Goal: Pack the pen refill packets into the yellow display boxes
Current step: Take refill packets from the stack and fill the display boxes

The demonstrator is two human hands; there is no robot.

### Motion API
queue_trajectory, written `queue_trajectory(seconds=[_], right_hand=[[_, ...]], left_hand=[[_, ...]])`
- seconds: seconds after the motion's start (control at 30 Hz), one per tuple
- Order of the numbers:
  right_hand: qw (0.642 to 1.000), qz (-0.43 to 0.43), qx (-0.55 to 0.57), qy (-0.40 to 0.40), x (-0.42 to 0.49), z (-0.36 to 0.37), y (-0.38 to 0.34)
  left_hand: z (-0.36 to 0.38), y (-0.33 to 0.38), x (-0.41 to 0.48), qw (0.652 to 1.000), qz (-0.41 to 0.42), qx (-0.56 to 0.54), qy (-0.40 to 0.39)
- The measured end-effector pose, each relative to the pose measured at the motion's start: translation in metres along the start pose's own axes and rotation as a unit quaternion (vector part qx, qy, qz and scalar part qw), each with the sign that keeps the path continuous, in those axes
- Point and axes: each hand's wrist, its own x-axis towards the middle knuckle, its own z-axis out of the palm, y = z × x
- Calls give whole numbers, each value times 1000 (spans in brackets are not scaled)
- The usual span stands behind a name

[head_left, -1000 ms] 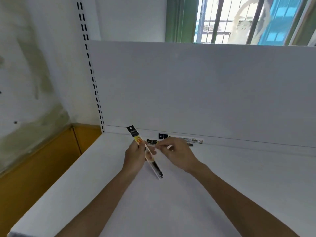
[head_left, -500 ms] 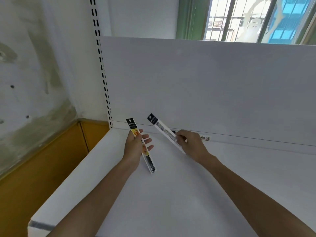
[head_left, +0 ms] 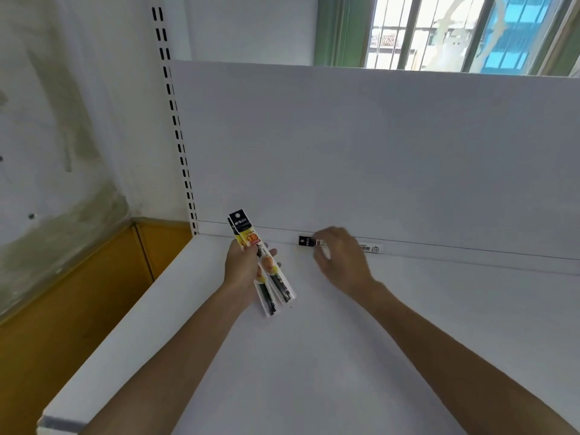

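**Head camera: two packets in our left hand, one more under our right**

Our left hand holds two pen refill packets. Our fingers and thumb curl round them near the middle. Above the grip, the black tops stick up and lean away from us. Below the grip, the long clear ends point back at us and spread apart a little, like a fan. They hang just over the white shelf.

Our right hand is off to the right of that grip, near but not touching it. Its fingers bend down over a third packet. This one lies flat at the far edge of the shelf, right against the white back panel. Its black top pokes out to the left of our fingers and its other end shows to the right. The hand is blurry, so we cannot tell if it has hold of the packet.
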Motion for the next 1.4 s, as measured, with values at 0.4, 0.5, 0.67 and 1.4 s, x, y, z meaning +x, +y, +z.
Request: queue_trajectory(seconds=[0.4,0.5,0.67,1.4], right_hand=[[961,95,-241,-94,4,7,51],[973,96,-188,-96,2,8,49],[961,92,-245,-96,4,9,50],[988,11,125,-86,-19,-15,-44]], left_hand=[[-6,2,-3,998,-9,-53,-32],[-10,3,-3,998,-14,-49,-39],[-13,4,-3,998,-10,-35,-43],[48,0,-8,995,-37,17,-94]])
